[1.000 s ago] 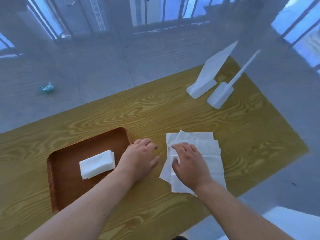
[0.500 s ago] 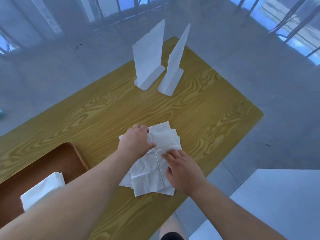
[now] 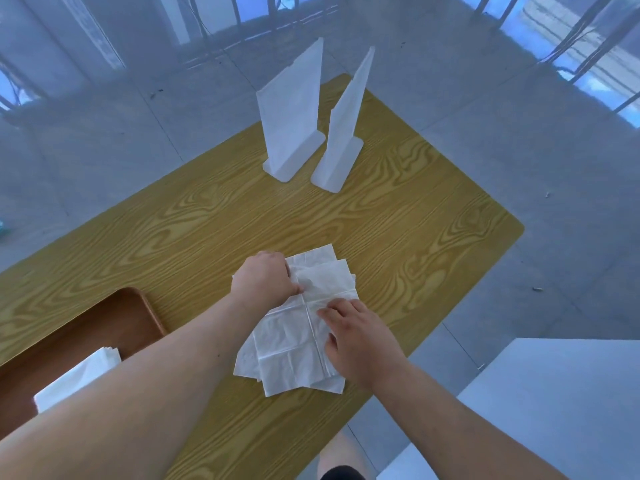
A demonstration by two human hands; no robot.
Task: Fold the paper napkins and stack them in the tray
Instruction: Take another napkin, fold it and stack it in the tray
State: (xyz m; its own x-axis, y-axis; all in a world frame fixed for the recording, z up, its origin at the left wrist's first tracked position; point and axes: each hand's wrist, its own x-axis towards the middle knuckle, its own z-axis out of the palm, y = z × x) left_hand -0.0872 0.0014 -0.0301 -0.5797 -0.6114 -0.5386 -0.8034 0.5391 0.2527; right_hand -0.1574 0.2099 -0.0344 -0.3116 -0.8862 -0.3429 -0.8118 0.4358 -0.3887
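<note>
A loose pile of unfolded white paper napkins [image 3: 291,341] lies on the yellow wood-grain table [image 3: 207,230] near its front edge. My left hand [image 3: 265,280] rests on the pile's far left part, its fingers pinching the top napkin, which is wrinkled there. My right hand [image 3: 360,337] presses flat on the pile's right side. At the lower left stands a brown tray [image 3: 104,320]. Inside it lies a folded white napkin stack [image 3: 79,379], partly hidden by my left forearm.
Two white upright stands [image 3: 294,109] [image 3: 346,129] are at the table's far end. The table's right corner [image 3: 516,226] and front edge are close to the pile. A white surface [image 3: 554,393] lies at the lower right, beyond the table.
My left hand has moved from beside the tray onto the napkin pile and pinched the top sheet. The view swung right, so the tray slid to the lower left.
</note>
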